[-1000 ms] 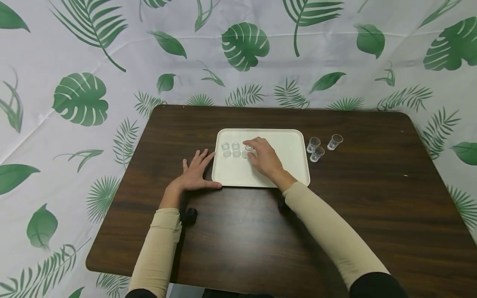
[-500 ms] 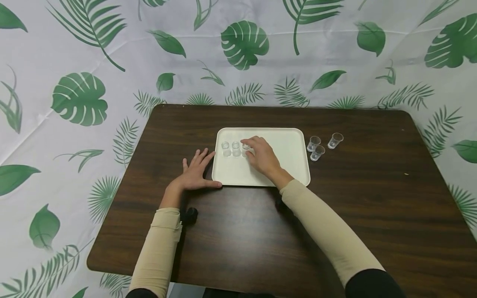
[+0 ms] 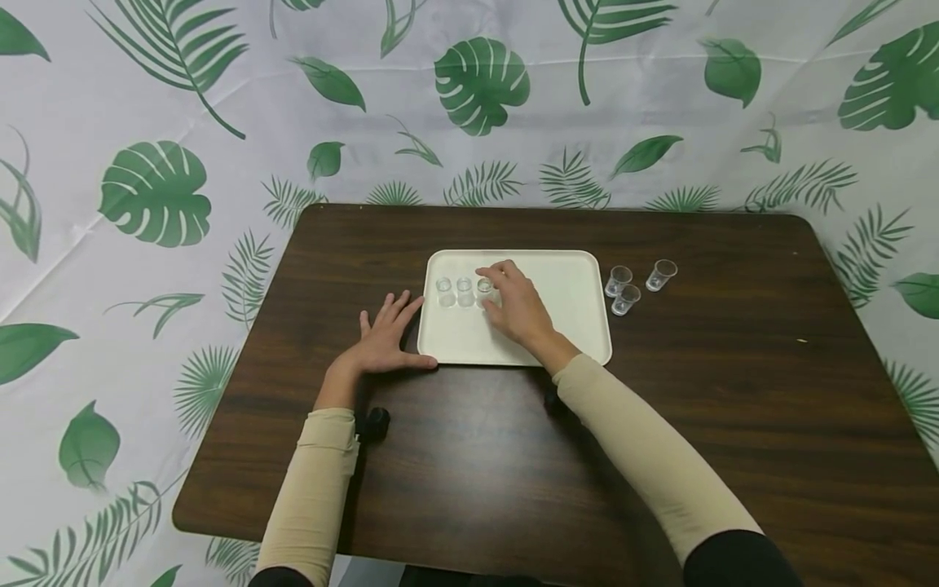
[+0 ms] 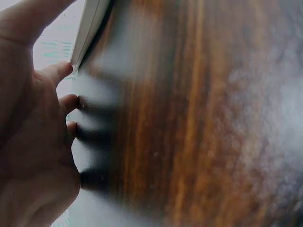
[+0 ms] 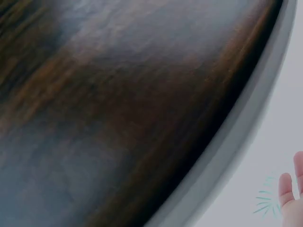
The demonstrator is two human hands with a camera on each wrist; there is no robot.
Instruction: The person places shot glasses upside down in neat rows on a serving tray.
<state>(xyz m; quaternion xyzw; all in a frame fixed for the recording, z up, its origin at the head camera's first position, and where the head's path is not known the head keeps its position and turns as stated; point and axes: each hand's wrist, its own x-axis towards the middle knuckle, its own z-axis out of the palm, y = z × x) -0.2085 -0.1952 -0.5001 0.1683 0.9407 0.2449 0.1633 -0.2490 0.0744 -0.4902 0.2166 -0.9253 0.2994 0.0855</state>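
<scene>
A leaf-printed backdrop point(image 3: 484, 90) hangs behind a dark wood-grain worktop point(image 3: 455, 481). At ten o'clock on the pale tray point(image 3: 561, 302) stands the inner clear cup point(image 3: 484, 291), ending a row with the middle cup point(image 3: 465, 293) and outer cup point(image 3: 445, 293). The right hand point(image 3: 517, 310) reaches in from five o'clock, thumb and index finger apart around the inner cup; whether they touch it I cannot tell. The left hand point(image 3: 383, 348) lies at the tray's eight-to-nine o'clock edge, fingers spread. Off the tray, around two to three o'clock, sit a front cup point(image 3: 626, 300), a rear cup point(image 3: 619, 280) and a far cup point(image 3: 662, 275). The step looks like setting down the inner cup; the next move probably calls for backing those fingers off without nudging its rim.
</scene>
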